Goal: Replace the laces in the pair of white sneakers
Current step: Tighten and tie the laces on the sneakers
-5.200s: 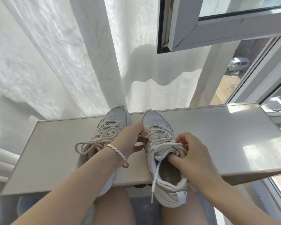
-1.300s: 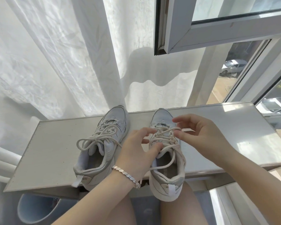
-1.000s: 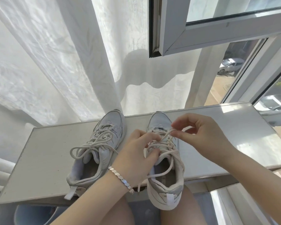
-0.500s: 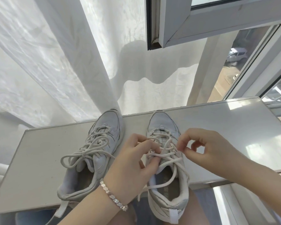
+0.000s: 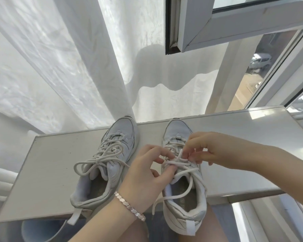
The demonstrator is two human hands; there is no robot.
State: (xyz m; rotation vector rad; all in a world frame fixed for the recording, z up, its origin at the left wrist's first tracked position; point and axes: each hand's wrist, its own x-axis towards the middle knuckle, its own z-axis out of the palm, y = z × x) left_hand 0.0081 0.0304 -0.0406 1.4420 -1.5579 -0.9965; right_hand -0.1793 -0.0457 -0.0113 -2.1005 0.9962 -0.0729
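Observation:
Two white sneakers stand toes away from me on a pale windowsill. The left sneaker has its cream lace tied in a loose bow. The right sneaker has its lace untied, with one loose end hanging over its left side toward the heel. My left hand, a bracelet on its wrist, pinches a strand of that lace at the middle eyelets. My right hand pinches the lace from the right side, just above the crossings.
A white curtain hangs right behind the sill and touches the sneakers' toes. An open window sash juts out above on the right. A pale blue tub sits below the sill's left front edge. My bare knees are under the sneakers' heels.
My right hand came down from above the toe to the lace crossings. My left hand stayed at the middle eyelets and kept its hold on the lace. The view tilted slightly.

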